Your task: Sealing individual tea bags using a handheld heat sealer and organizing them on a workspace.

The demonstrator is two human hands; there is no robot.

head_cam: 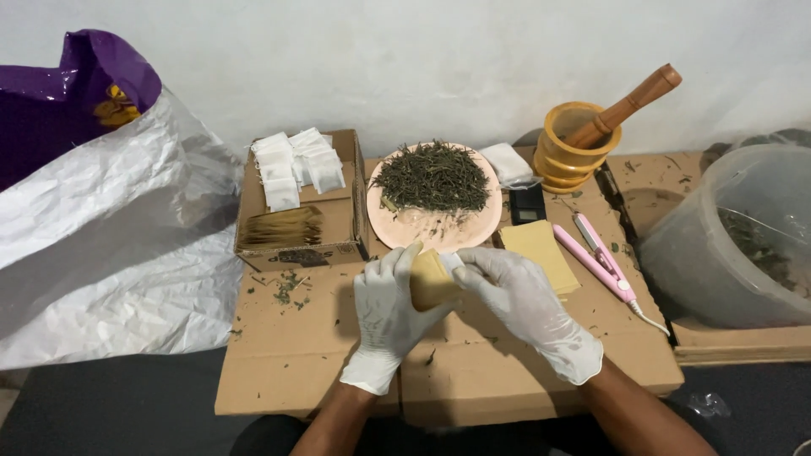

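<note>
Both hands wear white gloves. My left hand [388, 308] grips a small tan paper envelope [429, 283] from its left side, just above the flattened cardboard [291, 355]. My right hand [519, 300] pinches the envelope's top right corner, where a bit of white shows between the fingertips. Right behind the hands sits a pink plate [422, 228] heaped with dried green leaves [432, 176]. A stack of tan envelopes [542, 251] lies just right of my right hand.
A cardboard box [338, 221] at left holds white tea bags [297, 165] and tan sachets. A small black scale [528, 204], a pink sealer tool [598, 253], a wooden mortar with pestle [583, 143], a clear plastic tub [735, 236] and a silver-and-purple bag [101, 219] surround the cardboard.
</note>
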